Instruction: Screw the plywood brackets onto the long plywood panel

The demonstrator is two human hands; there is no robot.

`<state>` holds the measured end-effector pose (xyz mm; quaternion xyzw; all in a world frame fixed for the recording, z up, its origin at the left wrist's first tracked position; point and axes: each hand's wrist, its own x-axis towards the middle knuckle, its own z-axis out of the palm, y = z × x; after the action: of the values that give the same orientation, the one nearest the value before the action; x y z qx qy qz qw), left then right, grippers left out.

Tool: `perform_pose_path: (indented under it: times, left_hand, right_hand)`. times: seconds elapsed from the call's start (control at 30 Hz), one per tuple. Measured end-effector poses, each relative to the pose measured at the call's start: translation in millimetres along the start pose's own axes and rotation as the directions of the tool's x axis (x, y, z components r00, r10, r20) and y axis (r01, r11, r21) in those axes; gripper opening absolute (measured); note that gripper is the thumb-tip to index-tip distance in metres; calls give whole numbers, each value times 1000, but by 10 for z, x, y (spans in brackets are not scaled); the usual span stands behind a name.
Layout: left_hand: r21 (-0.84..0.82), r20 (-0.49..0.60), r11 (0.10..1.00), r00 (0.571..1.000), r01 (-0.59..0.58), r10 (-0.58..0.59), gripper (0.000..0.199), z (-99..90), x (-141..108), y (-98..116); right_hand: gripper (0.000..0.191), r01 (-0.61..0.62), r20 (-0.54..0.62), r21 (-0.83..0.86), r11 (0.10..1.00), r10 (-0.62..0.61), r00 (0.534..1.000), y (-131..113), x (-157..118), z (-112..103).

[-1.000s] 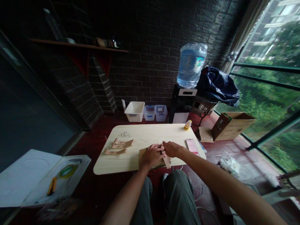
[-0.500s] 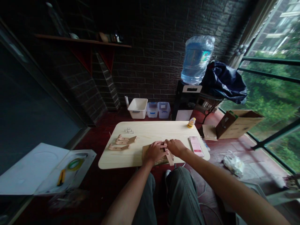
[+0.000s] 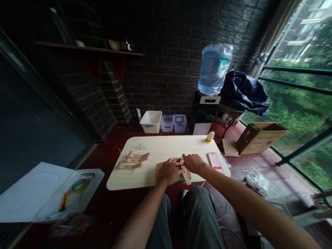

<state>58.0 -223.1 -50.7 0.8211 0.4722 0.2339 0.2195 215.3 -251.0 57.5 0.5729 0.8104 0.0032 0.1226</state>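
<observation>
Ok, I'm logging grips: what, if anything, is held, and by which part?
A wooden piece, by its far part: left hand and right hand are both there, near end uncovered. The exact grip is hidden.

left hand [image 3: 169, 170]: palm down, fingers forward | right hand [image 3: 193, 163]: fingers curled, beside left | forearms [image 3: 148, 209]: converging

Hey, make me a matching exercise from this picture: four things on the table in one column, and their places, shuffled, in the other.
Things:
1. Wooden strip
2. Pink-screened phone
3. Small bottle
4. Loose metal pieces

Places:
A. Near the far right corner of the table
B. Where the left hand and right hand come together
C. By the table's near right corner
D. Toward the table's far left corner

Right pairs: 1-B, 2-C, 3-A, 4-D.
</observation>
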Motion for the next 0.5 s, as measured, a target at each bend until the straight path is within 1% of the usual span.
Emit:
perform_pose_path:
  times: [0.07,0.1,0.27,0.33,0.4,0.5]
  left_hand:
    - [4,-7,1000,1000,-7,7,30,12,7,-24]
    - [5,-13,1000,1000,-9,9,30,20,11,-36]
    - [11,-17,1000,1000,6,-6,32,45,29,-61]
    - [11,-9,1000,1000,6,-6,31,44,31,-53]
    - [10,-8,1000,1000,-9,9,30,39,27,-42]
    - [7,-16,999,999,-48,48,28,33,14,-35]
  right_hand:
    - [25,48,1,1,999,-48,999,9,11,32]
    - [24,53,4,2,999,-53,999,14,18,46]
    - [28,-45,12,37,998,45,999,13,38,73]
    - [28,-59,6,43,997,59,998,4,21,64]
    - [29,-30,2,53,998,30,1000,-1,-9,44]
    - [34,79,4,64,995,-79,997,5,-51,3]
